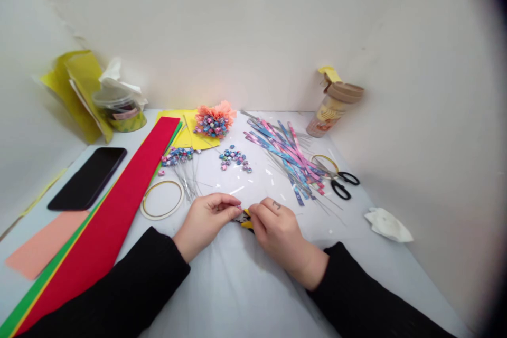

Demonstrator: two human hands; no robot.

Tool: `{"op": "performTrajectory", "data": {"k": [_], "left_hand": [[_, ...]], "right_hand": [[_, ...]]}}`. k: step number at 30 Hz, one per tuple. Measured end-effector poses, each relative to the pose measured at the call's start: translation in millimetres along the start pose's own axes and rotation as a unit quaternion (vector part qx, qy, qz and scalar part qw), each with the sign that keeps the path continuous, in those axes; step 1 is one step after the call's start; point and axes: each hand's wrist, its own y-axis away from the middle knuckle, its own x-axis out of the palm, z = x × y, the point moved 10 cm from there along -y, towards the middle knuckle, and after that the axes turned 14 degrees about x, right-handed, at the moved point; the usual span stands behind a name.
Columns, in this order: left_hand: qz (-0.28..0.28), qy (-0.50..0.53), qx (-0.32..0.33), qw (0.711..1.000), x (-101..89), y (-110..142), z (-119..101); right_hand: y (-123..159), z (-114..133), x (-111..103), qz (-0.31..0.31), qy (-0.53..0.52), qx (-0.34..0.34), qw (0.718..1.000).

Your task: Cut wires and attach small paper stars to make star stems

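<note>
My left hand (208,219) and my right hand (277,229) meet at the near middle of the white table (237,285), both in black sleeves. The left fingers pinch something small at their tips; I cannot make it out. My right hand is closed round a small yellow-handled tool (246,220), only partly visible. Just beyond lie loose paper stars (233,157), thin wires with stars (184,169) on them and a pile of blue and pink paper strips (285,156).
A red paper sheet (119,211) over green and yellow sheets runs along the left, with a black phone (89,177) and a tape ring (162,199) beside it. Black scissors (343,184), a lidded cup (335,108) and a crumpled tissue (388,224) sit right. A pink paper flower (214,116) stands behind.
</note>
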Motion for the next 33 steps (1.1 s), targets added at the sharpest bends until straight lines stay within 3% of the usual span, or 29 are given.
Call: {"op": "performTrajectory", "data": {"k": [19, 27, 33], "left_hand": [[-0.006, 0.001, -0.001, 1.0, 2.2, 2.2, -4.8], [0.0, -0.029, 0.053, 0.998, 5.8, 3.3, -16.0], [-0.012, 0.025, 0.003, 1.0, 10.3, 5.7, -8.9]], "right_hand": [[-0.2, 0.7, -5.4, -0.008, -0.03, 0.005, 1.0], [0.4, 5.7, -5.0, -0.012, -0.014, -0.007, 1.0], [-1.6, 1.9, -5.7, -0.021, -0.028, 0.016, 0.999]]}}
